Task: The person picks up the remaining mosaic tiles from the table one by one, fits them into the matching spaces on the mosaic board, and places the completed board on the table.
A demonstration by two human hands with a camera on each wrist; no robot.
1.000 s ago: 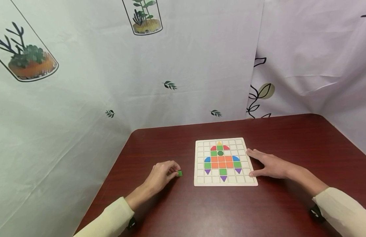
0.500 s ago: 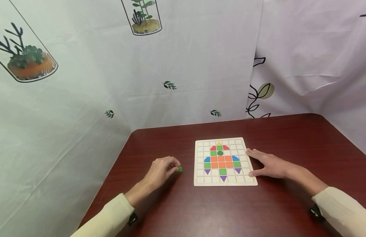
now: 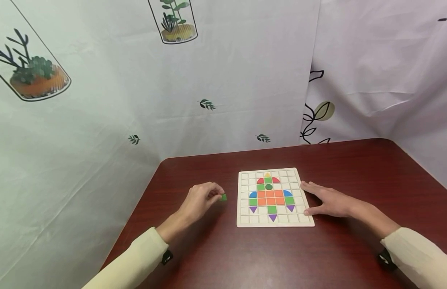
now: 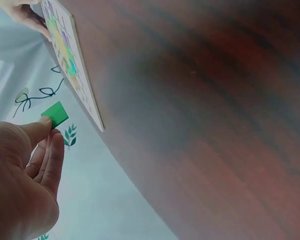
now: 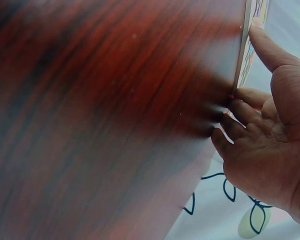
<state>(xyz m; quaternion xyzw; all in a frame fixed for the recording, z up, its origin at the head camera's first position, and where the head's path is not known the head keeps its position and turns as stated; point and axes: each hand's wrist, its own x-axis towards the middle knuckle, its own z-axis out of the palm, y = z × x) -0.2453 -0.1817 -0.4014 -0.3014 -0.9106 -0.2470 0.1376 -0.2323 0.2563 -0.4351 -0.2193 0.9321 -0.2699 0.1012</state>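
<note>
My left hand (image 3: 201, 200) pinches a small green square tile (image 4: 55, 114) between thumb and fingertips, just left of the white grid board (image 3: 252, 220). In the left wrist view the tile is clear of the tabletop, one corner pointing up. On the board, coloured pieces form a rocket-like figure: orange squares (image 3: 270, 197) in the middle, green squares (image 3: 272, 209), blue and red rounded corners, purple triangles (image 3: 273, 217), a dark green circle (image 3: 268, 186) and a yellow tip. My right hand (image 3: 329, 201) rests at the board's right edge, fingers extended and thumb on its rim.
The dark red wooden table (image 3: 266, 257) carries the board near its middle. A pale cloth backdrop (image 3: 241, 80) with plant prints hangs behind the table and along its left side. Both sleeves are cream, with a dark band at each wrist.
My left hand has lifted and moved away from me and slightly right with the green tile, closer to the board's left edge. The right hand and board have stayed put.
</note>
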